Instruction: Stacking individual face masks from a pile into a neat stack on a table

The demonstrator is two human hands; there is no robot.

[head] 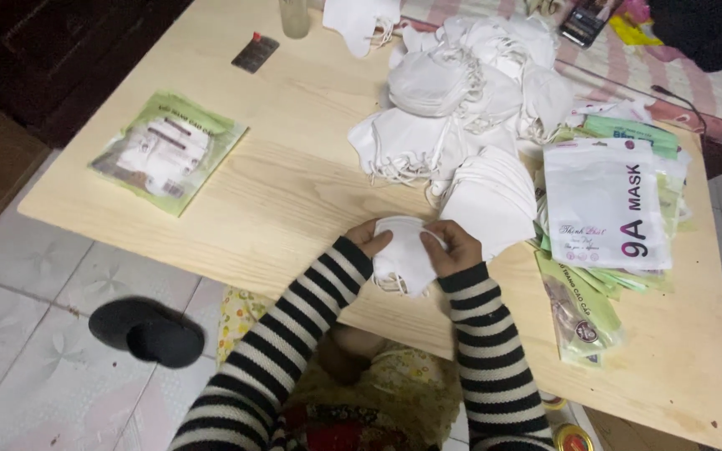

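Observation:
Both hands hold a small stack of white face masks (pixel 405 255) at the near edge of a low wooden table (pixel 294 175). My left hand (pixel 369 237) grips its left side, and my right hand (pixel 453 247) grips its right side. Ear loops dangle below the stack. Just beyond it lies a fanned stack of white masks (pixel 491 197). Farther back is a big loose heap of white masks (pixel 461 92). Both sleeves are black-and-white striped.
A pile of empty white and green mask pouches (pixel 607 205) lies at the right. One filled green pouch (pixel 169 150) sits at the left. A glass (pixel 294 17) and small dark card (pixel 255 53) stand at the far edge. A black slipper (pixel 148 332) rests on the tiled floor.

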